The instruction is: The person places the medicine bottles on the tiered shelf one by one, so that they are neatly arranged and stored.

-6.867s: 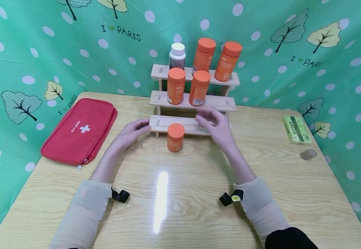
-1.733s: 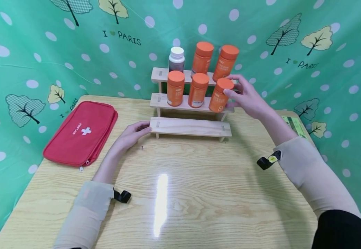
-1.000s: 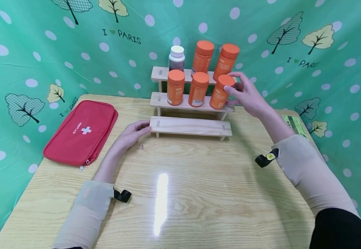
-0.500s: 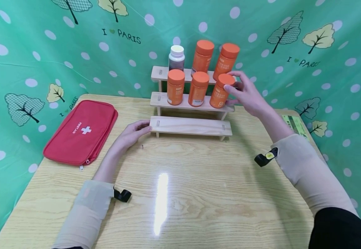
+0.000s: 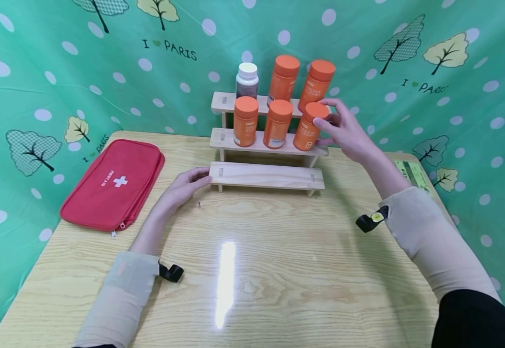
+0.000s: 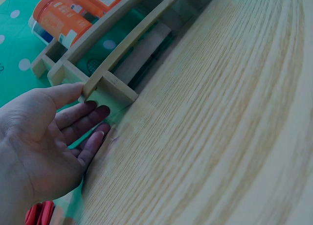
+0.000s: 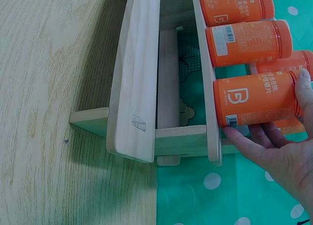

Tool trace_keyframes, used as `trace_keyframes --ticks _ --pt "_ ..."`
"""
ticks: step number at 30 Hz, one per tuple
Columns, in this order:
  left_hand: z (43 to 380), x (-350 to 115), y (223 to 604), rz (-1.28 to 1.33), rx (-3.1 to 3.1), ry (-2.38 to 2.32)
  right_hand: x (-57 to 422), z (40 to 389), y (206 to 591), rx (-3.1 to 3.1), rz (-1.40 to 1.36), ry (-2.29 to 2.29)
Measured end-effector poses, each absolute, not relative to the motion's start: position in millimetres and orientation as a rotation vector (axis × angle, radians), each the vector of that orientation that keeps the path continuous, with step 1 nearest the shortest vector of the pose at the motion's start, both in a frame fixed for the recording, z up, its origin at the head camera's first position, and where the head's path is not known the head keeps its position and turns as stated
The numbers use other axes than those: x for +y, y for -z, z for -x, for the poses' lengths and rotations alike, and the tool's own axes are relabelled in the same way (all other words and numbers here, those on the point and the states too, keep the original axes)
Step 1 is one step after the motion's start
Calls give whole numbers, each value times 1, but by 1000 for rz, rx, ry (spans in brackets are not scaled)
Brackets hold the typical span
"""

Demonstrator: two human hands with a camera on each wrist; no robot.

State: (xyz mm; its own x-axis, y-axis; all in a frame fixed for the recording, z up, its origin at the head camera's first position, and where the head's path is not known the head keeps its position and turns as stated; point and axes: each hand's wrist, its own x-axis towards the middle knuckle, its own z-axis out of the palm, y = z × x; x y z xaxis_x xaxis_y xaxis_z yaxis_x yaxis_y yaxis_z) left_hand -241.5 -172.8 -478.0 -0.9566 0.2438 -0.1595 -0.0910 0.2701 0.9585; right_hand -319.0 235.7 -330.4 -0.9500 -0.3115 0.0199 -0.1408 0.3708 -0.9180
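My right hand [image 5: 344, 129] grips an orange supplement bottle [image 5: 308, 129] at the right end of the middle shelf of a small three-tier wooden rack [image 5: 265, 175]. In the right wrist view, the thumb lies on that bottle's lid and the other fingers run along its side; the bottle [image 7: 257, 99] has its base on the shelf board. My left hand [image 5: 185, 186] is at the left end of the lowest shelf. The left wrist view has its thumb touching the corner of the rack [image 6: 105, 71], the other fingers loosely bent beside the leg.
Two more orange bottles [image 5: 245, 122] share the middle shelf. On the top shelf stand a white-capped bottle [image 5: 247, 81] and two orange ones [image 5: 318, 84]. A red first-aid pouch [image 5: 113, 186] lies left; a green box [image 5: 411, 174] is partly behind the right arm.
The orange bottle in front of the rack has left the table; one now stands at the middle shelf's right end, in my right hand. Lately it shifted slightly back. My left hand stayed put.
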Motion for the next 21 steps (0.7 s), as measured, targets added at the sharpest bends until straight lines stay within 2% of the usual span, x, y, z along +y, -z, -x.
trace_keyframes --ticks 21 --pt "240 -175 477 -135 2270 -1730 238 314 329 2468 351 1656"
